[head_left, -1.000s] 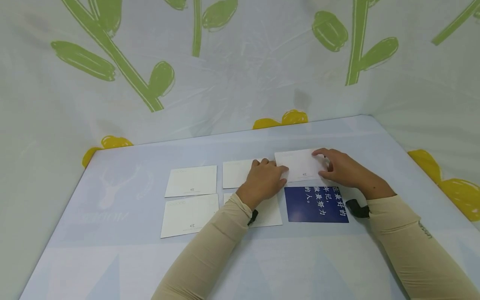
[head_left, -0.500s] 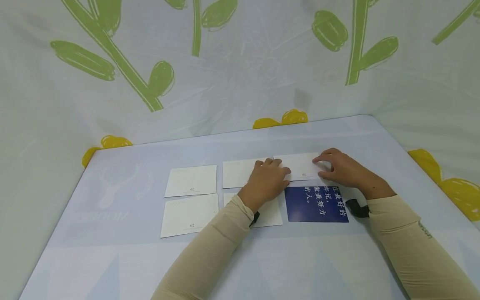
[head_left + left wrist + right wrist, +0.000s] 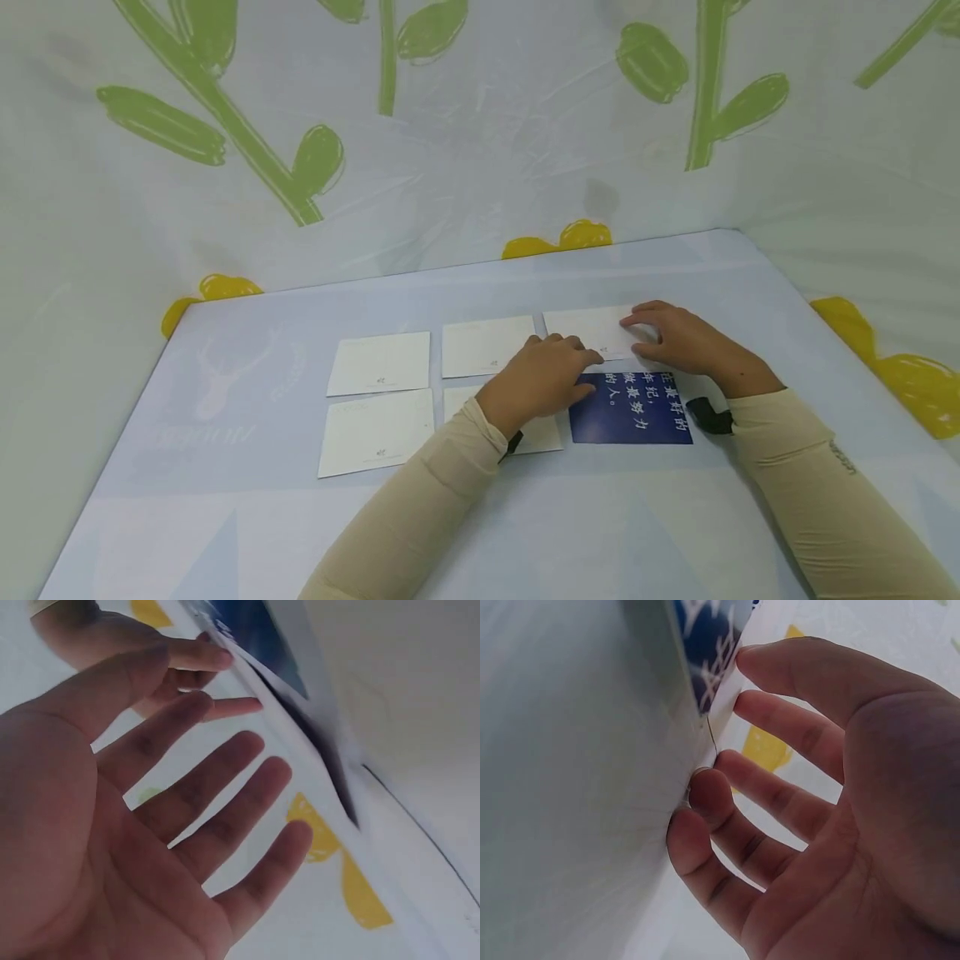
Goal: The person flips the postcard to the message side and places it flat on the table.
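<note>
In the head view, my right hand (image 3: 686, 342) rests its thumb and fingertips on the right end of a white postcard (image 3: 577, 325), which lies flat at the back right. My left hand (image 3: 540, 375) is over the middle of the table, fingers relaxed and apart, holding nothing. Its fingertips overlap the gap between that postcard and a dark blue postcard (image 3: 630, 417) with white writing, lying just in front. The left wrist view shows the open palm (image 3: 142, 840). Seen from the right wrist, the right fingers (image 3: 776, 799) are spread and gently bent, tips at the surface.
To the left lie several more white postcards, a back one (image 3: 381, 362) and a front one (image 3: 377, 432) at the far left, others (image 3: 480, 342) in the middle, one partly under the left forearm. A patterned cloth wall (image 3: 495, 167) stands behind the table (image 3: 225, 467).
The white postcard at the back right has shifted slightly left and toward me, leaving a narrow gap beside its neighbour. My left hand has moved off it, rightward and toward me. The right hand stays nearly still.
</note>
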A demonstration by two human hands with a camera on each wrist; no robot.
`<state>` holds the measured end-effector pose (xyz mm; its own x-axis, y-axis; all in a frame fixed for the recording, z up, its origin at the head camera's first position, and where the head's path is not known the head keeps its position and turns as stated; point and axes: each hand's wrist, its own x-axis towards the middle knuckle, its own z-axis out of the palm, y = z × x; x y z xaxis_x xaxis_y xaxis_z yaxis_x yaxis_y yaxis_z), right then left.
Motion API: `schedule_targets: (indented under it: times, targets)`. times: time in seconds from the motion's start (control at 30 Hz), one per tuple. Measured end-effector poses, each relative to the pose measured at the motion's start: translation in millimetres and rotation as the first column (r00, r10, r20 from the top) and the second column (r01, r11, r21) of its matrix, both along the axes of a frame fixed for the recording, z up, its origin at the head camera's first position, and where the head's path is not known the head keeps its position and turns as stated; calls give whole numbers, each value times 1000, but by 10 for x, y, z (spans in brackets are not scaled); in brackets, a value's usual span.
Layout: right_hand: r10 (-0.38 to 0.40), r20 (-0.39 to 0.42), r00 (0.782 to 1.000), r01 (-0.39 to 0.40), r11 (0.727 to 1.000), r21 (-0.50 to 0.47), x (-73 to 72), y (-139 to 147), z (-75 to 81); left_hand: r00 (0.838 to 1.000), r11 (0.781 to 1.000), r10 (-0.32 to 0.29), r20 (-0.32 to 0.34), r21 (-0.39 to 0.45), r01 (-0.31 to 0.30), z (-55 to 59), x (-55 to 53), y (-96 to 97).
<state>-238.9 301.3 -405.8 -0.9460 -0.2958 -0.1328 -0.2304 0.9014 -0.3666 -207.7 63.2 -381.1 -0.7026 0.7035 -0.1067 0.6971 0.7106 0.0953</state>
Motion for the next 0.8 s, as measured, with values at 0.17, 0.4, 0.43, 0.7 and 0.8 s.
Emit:
schedule_targets:
  times: [0.17,0.4,0.43,0.7,0.8]
  targets:
    - [10,-5,1000,-10,1000,12,1,0,-24,998,998,-60,1,-18,60,19,122,15]
    - [9,-26,1000,-8,1000,23,25,13,28,990,985,-131,-43,-119,125,-54,300,47]
    - [11,-25,1000,-10,1000,27,27,12,36,990,984,-133,-49,-128,126,-73,314,47]
    - [22,-30,999,-21,999,33,22,16,48,986,978,-135,-96,-172,117,-163,328,10]
    - [16,-23,1000,-15,999,31,12,17,19,989,978,-123,-77,-178,107,-170,323,1]
